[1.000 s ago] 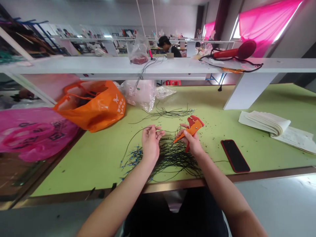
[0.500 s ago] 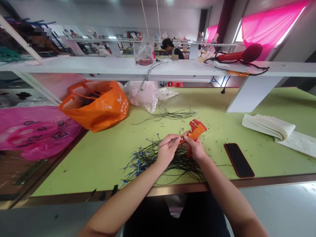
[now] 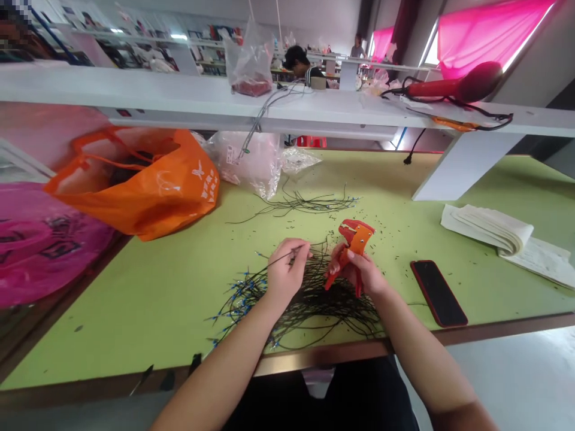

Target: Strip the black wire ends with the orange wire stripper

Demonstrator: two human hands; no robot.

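A: What is held in the left hand [image 3: 287, 266]?
B: A black wire [image 3: 283, 257] is pinched there, thumb and fingertips pressed together on it. It is held above the tabletop [image 3: 179, 287], near the middle of its near edge.

A: And in the right hand [image 3: 359, 270]?
B: An orange-and-red hand tool [image 3: 358, 242] is gripped, fingers closed around its handles. The handles are spread apart and the head is pointed toward the far edge. Whether its jaws are fully parted cannot be told.

A: Are the two brought together?
B: No, a gap is left between the wire hand and the tool.

A: What is seen beneath them?
B: A heap of black wires [image 3: 326, 299], laid along the near edge, with blue ends gathered on its left side. A smaller bunch of wires [image 3: 314, 205] is placed farther toward the far edge.

A: And around those?
B: A phone [image 3: 439, 293] is laid by the near edge, right of the heap; folded papers [image 3: 487, 227] are set beyond it, toward the right edge. An orange bag [image 3: 175, 191] is stood by the left edge.
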